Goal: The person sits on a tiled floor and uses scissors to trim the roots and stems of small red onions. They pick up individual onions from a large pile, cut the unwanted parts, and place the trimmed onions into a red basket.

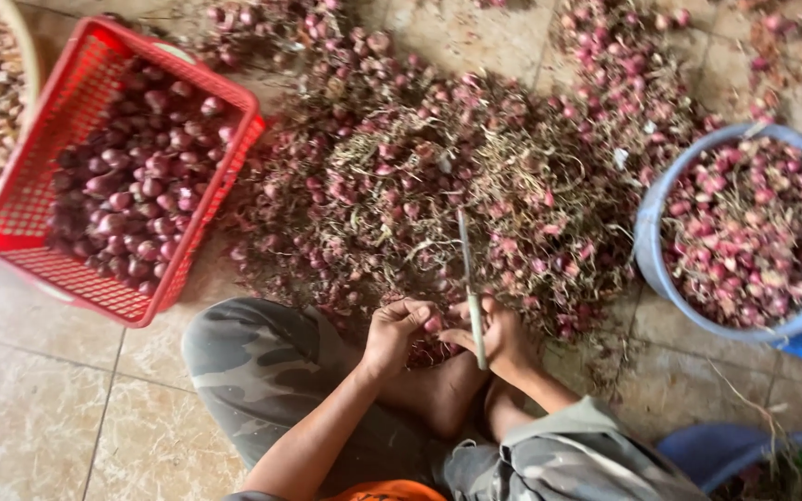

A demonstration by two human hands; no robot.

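Fingers (412,314) of the left hand (396,334) are curled and pressed together around a small red shallot (433,325), pinching it just in front of the person's crossed legs in camouflage trousers (262,371). Beside it, touching or nearly so, the right hand (503,339) is closed around the handle of a knife (469,283), whose narrow blade points up and away from the body toward the heap. The shallot sits between the two hands, close to the base of the blade.

Judging from this grip, the cut goes best if the bulb is held by its body with the fingertips kept clear of the edge, and if the blade stays steady while the shallot is drawn against it. A short, controlled stroke would suit such a small bulb; a slip toward the left thumb looks like the main risk.

Beyond the hands lies a broad pile of untrimmed shallots (438,176) with dry roots and stalks, spread over the tiled floor (39,390). To the left stands a red mesh basket (11,223) holding clean bulbs; to the right, a blue basin (650,232) holds bulbs mixed with papery skins. A pale bowl (20,56) shows at the far left edge.
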